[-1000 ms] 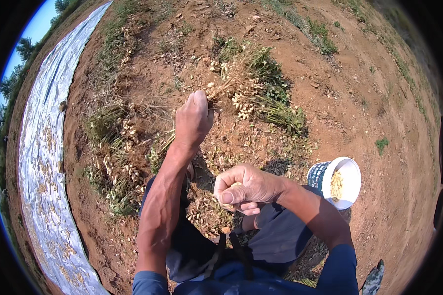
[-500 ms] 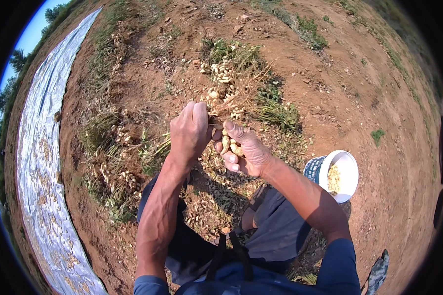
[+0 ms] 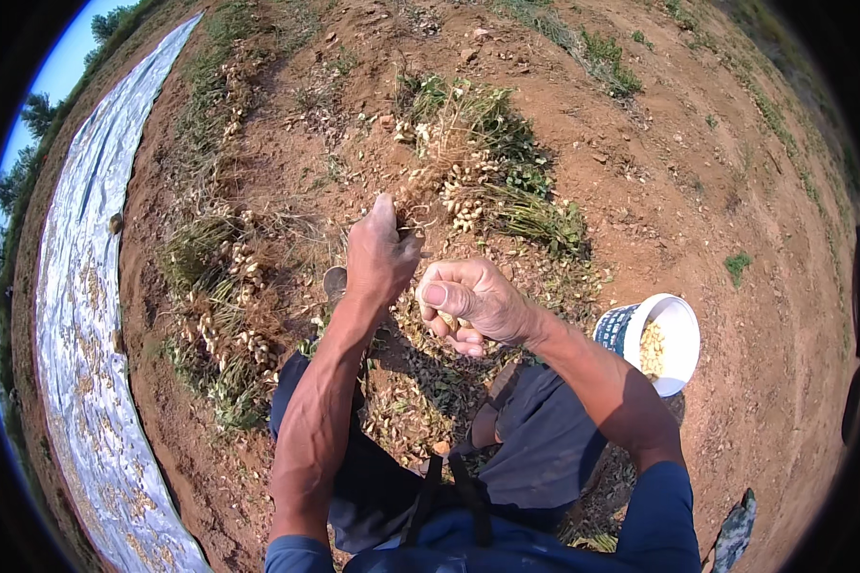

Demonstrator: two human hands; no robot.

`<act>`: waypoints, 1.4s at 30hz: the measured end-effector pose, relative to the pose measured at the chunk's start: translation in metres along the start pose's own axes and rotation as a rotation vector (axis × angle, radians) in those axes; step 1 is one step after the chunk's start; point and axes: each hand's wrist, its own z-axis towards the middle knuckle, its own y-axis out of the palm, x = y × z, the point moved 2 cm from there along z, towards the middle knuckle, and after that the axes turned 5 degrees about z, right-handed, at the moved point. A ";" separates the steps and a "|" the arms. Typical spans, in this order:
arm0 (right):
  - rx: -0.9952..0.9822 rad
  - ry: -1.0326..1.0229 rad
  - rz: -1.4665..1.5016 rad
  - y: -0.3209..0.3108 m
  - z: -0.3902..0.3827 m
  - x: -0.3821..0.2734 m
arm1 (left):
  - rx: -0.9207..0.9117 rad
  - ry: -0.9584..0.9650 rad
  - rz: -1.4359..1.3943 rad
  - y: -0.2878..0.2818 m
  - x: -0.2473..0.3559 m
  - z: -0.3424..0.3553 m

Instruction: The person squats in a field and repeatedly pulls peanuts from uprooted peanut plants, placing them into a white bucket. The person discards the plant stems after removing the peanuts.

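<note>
My left hand [image 3: 380, 256] is a closed fist, with dry roots of a peanut plant [image 3: 409, 212] showing at its far side. What lies inside that fist is mostly hidden. Just to the right, my right hand [image 3: 476, 302] curls closed around picked peanuts, of which pale bits show between the fingers. A small gap separates the two hands. Beyond them lies a heap of uprooted peanut plants [image 3: 535, 218], with clusters of pods [image 3: 462, 197] still on the roots.
A white bucket [image 3: 680, 351] holding peanuts tilts at my right. Left of my hands lies another peanut plant pile [image 3: 244, 334]; a grey rounded object [image 3: 334, 284] is beside my left wrist. A silvery sheet [image 3: 86, 315] strewn with peanuts runs along the far left.
My hands have drawn slightly apart, and my right fingers have closed further over the peanuts, now mostly hidden. Green stems beside my left wrist no longer show, uncovering the grey object.
</note>
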 end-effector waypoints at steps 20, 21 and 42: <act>0.287 -0.193 0.347 -0.036 0.002 -0.025 | -0.706 -0.379 -1.312 -0.026 0.022 -0.029; 0.284 -0.189 0.264 -0.037 0.000 -0.026 | -0.724 -0.374 -1.290 -0.023 0.024 -0.029; 0.248 -0.097 0.172 -0.013 -0.074 -0.046 | -0.304 -0.452 -1.351 -0.007 -0.005 0.008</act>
